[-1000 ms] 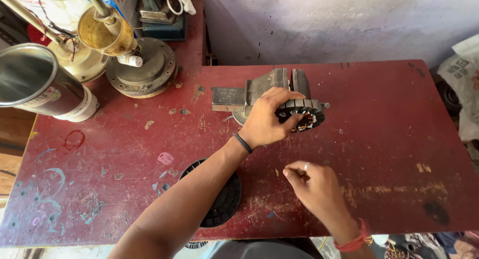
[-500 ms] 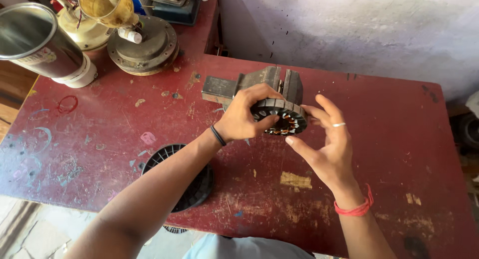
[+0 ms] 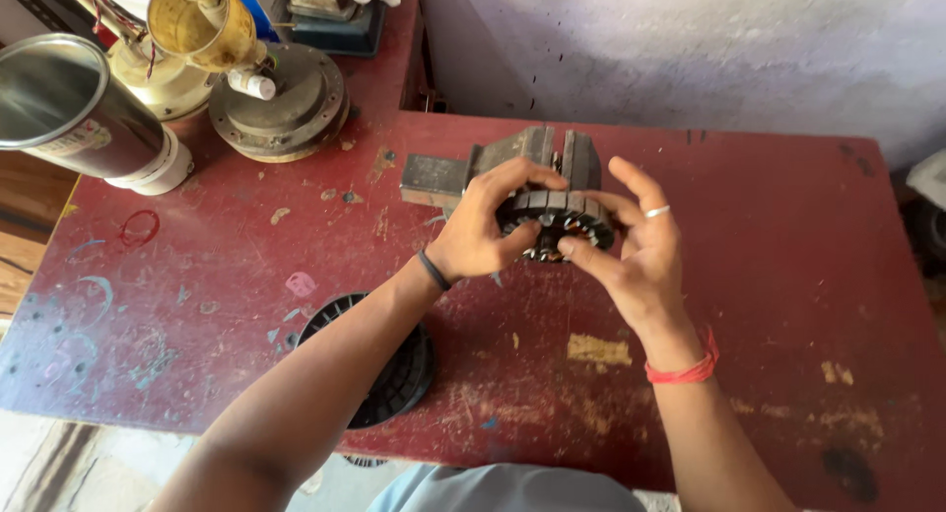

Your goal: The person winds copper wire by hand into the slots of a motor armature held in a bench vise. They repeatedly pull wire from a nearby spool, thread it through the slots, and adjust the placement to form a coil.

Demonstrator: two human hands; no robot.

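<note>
Both hands hold a round motor stator (image 3: pixel 558 216), dark laminated steel with copper windings inside, just above the red table (image 3: pixel 769 266). My left hand (image 3: pixel 483 228), with a black band on its wrist, grips the ring's left side. My right hand (image 3: pixel 636 246), wearing a ring and a red thread bracelet, grips the right side with thumb and fingers. Directly behind the stator sits a grey metal bench vise (image 3: pixel 522 157).
A black ribbed plastic disc (image 3: pixel 394 369) lies under my left forearm near the table's front edge. At the back left stand a steel cylinder can (image 3: pixel 79 113), a brass-coloured funnel part (image 3: pixel 202 24) and a round metal motor cover (image 3: pixel 281 98). A plastered wall runs behind.
My right hand rose from the table's front area and closed on the stator's right side. The left hand kept its hold. The view moved closer.
</note>
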